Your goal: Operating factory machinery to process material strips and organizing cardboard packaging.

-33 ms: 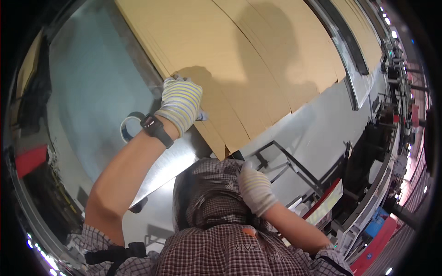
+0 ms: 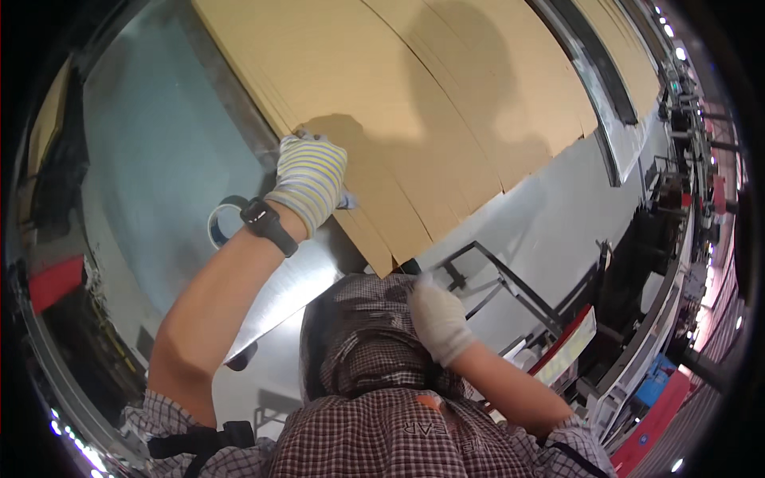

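A large brown cardboard sheet (image 2: pixel 470 95) with long creases or slits lies across the metal table (image 2: pixel 151 159). At its left edge is my left hand (image 2: pixel 311 171), in a striped knit glove, its fingers bent over the edge and its thumb side low on the cardboard. My right hand (image 2: pixel 441 323), also gloved, is closed close to my body, just below the cardboard's near corner. Motion smears its fingertips, and what they hold cannot be made out. A small dark piece (image 2: pixel 409 267) shows between that corner and the hand.
A roll of tape (image 2: pixel 226 223) lies on the table beside my left wrist. Beyond the cardboard on the right runs a dark bar (image 2: pixel 610 68) on a metal strip. A black metal frame (image 2: pixel 510 283) stands to the right of my right hand.
My right hand has shifted slightly left and is more blurred. My left hand keeps its place on the cardboard edge; the whole view has moved only a little.
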`<state>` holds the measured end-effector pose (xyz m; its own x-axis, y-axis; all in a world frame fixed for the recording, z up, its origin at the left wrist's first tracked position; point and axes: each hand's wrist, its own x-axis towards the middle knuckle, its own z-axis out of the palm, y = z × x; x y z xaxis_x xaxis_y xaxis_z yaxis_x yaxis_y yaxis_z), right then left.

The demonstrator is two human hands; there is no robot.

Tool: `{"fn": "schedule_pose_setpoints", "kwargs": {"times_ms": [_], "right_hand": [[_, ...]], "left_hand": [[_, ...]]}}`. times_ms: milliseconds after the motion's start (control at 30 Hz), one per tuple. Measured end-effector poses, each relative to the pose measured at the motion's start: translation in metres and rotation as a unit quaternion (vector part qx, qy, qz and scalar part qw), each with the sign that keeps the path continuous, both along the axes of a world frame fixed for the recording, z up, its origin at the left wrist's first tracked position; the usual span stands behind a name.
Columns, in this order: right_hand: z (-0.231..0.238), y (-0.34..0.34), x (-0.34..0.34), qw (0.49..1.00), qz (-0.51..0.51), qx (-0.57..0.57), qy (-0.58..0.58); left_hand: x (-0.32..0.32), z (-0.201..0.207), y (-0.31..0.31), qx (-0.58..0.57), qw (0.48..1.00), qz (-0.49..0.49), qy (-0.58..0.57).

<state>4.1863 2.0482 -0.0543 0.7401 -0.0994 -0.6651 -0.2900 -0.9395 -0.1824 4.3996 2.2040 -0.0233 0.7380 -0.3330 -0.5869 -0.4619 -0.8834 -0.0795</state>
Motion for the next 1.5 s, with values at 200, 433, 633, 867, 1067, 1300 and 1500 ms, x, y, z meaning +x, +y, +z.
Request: {"fn": "schedule_pose_setpoints", "kwargs": {"times_ms": [200,433,633,867,1067,1300,1500], "right_hand": [[-0.009,0.0,-0.003,0.998,-0.061,0.016,-0.015],[-0.019,-0.009,-0.005,0.994,-0.085,0.067,0.03],[-0.076,-0.009,-0.011,0.996,-0.03,0.079,0.0],[-0.131,-0.087,-0.183,0.982,-0.156,0.022,0.107],[-0.014,-0.071,-0.049,0.952,-0.166,0.09,-0.239],[-0.014,-0.075,0.033,0.807,-0.23,0.238,-0.488],[-0.073,-0.018,0.036,0.543,-0.567,0.607,-0.121]], "left_hand": [[0.007,0.015,-0.02,0.05,0.997,0.024,0.049],[0.003,0.014,-0.017,0.047,0.999,0.02,-0.001],[0.002,0.007,-0.021,0.06,0.998,0.008,-0.001],[-0.001,-0.006,0.0,-0.005,0.996,-0.002,-0.089],[-0.047,-0.035,0.024,-0.28,0.889,-0.112,-0.346],[-0.212,-0.06,0.018,-0.54,0.697,0.457,0.117],[-0.191,-0.066,-0.034,-0.628,0.372,0.64,0.239]]}}
